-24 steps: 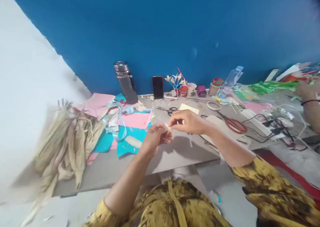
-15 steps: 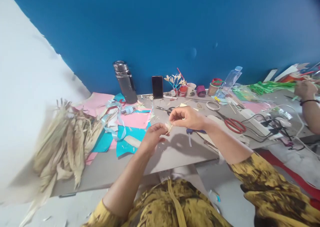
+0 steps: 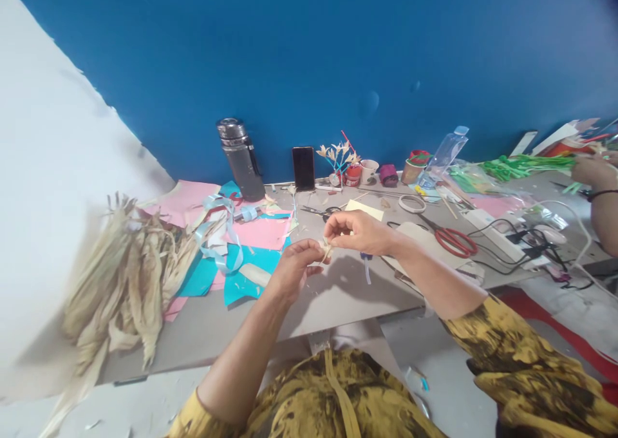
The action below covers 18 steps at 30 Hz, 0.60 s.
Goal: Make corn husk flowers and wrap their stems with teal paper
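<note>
My left hand (image 3: pixel 297 267) pinches a small pale corn husk flower (image 3: pixel 326 251) above the table, its thin strips showing at the fingertips. Fingers of my right hand (image 3: pixel 360 232) close on the same piece from above and the right. Finer detail of it is too small to make out. Just below my right wrist, a blue glue gun (image 3: pixel 367 264) with a clear stick lies on the table, partly hidden. Dark-handled scissors (image 3: pixel 331 212) lie behind my right fingers. Dried corn husks (image 3: pixel 130 283) are heaped at the far left.
Blue paper (image 3: pixel 239 293) and pink paper (image 3: pixel 263 232) lie left of my hands. A thermos (image 3: pixel 240 161), a phone (image 3: pixel 304 169) and husk flowers (image 3: pixel 338 153) stand along the wall. Red-handled scissors (image 3: pixel 455 243) and a power strip (image 3: pixel 492 232) are rightward. Another person's hand (image 3: pixel 593 171) works at far right.
My right fingers have shifted slightly down and left onto the husk piece, which now shows more of its strips. The other person's hand at far right has moved a little.
</note>
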Each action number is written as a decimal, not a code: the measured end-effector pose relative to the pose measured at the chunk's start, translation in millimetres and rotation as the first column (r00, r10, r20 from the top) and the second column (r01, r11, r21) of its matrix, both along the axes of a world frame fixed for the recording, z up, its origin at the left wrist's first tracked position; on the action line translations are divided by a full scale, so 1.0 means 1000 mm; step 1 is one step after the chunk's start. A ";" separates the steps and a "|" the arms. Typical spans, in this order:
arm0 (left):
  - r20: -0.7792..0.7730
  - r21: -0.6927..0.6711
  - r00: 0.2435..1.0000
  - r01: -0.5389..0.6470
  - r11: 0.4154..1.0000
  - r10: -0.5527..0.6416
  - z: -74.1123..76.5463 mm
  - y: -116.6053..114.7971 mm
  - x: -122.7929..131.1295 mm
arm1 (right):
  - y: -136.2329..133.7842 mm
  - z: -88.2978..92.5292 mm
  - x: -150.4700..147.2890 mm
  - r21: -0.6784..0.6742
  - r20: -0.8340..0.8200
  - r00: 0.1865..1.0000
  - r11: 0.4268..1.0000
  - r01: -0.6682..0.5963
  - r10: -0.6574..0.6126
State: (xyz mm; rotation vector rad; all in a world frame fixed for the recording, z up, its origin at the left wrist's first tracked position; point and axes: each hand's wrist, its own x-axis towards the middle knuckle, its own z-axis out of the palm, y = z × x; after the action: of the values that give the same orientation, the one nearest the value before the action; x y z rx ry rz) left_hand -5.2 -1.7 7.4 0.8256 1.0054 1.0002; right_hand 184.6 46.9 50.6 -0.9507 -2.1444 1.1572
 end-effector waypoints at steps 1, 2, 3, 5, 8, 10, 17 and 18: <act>0.003 0.002 1.000 -0.003 1.000 0.003 -0.001 0.000 0.000 | 0.000 0.000 0.000 -0.007 0.003 1.000 1.000 0.000 0.000; 0.001 0.006 1.000 -0.006 1.000 0.006 -0.001 0.001 0.000 | 0.000 0.000 0.000 -0.016 0.004 1.000 1.000 0.000 0.000; -0.006 0.012 1.000 -0.007 1.000 0.007 -0.002 0.001 -0.001 | -0.001 0.001 0.000 -0.027 0.003 1.000 1.000 -0.001 0.001; -0.024 0.029 1.000 -0.007 1.000 0.007 -0.001 0.001 -0.001 | 0.000 0.001 0.000 -0.048 -0.001 1.000 0.999 -0.009 0.009; -0.043 0.046 0.999 0.013 0.999 -0.011 -0.002 0.002 -0.002 | 0.001 0.002 0.000 -0.074 0.003 0.999 0.997 -0.034 0.035; -0.039 0.052 0.999 0.028 0.998 -0.026 -0.003 0.003 -0.003 | 0.003 0.003 0.000 -0.079 0.016 0.999 0.996 -0.047 0.048; 0.029 0.090 0.997 0.072 0.993 -0.075 -0.009 0.004 -0.005 | 0.005 0.002 -0.002 -0.094 0.008 0.998 0.994 -0.061 0.062; 0.031 0.097 0.997 0.070 0.993 -0.073 -0.009 0.004 -0.005 | 0.005 0.002 -0.003 -0.094 0.004 0.998 0.994 -0.060 0.061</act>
State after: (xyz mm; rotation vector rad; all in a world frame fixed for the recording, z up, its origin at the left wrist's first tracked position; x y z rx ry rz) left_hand -9.9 2.1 -1.5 0.9145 0.8983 1.0038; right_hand 181.9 52.4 52.1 -0.9372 -2.1542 1.2964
